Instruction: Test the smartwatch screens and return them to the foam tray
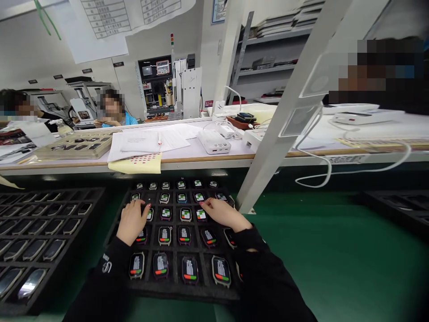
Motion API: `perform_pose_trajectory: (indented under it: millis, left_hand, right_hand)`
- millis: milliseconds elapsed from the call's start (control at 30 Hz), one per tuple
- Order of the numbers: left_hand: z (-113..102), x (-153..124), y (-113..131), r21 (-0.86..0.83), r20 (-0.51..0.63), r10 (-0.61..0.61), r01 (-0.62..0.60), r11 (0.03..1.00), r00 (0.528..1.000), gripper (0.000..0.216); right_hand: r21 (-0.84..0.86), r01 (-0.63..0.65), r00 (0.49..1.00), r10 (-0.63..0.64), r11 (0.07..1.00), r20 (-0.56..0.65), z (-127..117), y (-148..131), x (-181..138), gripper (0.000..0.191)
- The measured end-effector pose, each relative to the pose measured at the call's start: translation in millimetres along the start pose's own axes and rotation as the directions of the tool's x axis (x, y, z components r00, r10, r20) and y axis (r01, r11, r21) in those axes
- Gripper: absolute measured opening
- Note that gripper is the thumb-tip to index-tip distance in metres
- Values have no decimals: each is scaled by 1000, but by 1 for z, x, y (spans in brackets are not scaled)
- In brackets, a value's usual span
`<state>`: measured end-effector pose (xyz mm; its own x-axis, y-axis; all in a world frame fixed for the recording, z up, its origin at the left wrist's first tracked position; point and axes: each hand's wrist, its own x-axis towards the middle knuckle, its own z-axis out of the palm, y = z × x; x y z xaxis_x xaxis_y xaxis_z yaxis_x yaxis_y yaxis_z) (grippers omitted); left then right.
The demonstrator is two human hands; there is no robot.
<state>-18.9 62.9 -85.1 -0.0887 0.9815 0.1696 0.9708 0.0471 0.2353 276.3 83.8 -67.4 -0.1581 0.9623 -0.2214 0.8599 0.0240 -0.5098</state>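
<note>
White walls [40,53] are seen at the back, with printed chart sheets [103,22] hung overhead. A benchtop test machine with stack light [156,85] is placed by the wall. Grey metal shelving [271,58] is fitted at right, loaded with flat stacked items. A white upright post [284,103] is set across the view. A long white surface [234,156] is seen ahead, with a seated co-worker [114,114] and another co-worker [23,107] beyond it.

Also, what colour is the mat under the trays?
The bench mat is green, best in the head view.

An electronics factory (smartwatch trays [174,293] on green-matted benches [335,250]).
</note>
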Motion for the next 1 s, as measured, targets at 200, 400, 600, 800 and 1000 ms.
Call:
perform_pose_trajectory:
  millis: [200, 400, 600, 800, 1000]
  left_hand:
    - [2, -1, 5, -8, 35, 23, -23, 1000, 999, 31]
    - [7, 2, 1, -163, 83, 33, -20, 986, 996, 32]
    - [8, 8, -9, -333, 149, 13, 38, 942, 989, 49]
    - [1, 7, -14, -445, 201, 38, 57, 894, 979, 60]
    - [-2, 6, -15, -518, 195, 48, 62, 853, 980, 60]
  right_hand:
    - [-46, -44, 999, 44, 998, -11, 6, -5, -1, 23]
    - [-19, -15, 1000, 15, 1000, -16, 8, -7, -3, 22]
    - [24, 27, 1000, -27, 999, 0, 11, -2, 4, 24]
    - [81, 38, 999, -40, 996, 19, 9, -3, 3, 18]
    - [171, 23, 999, -28, 985, 25, 5, 0, 2, 18]
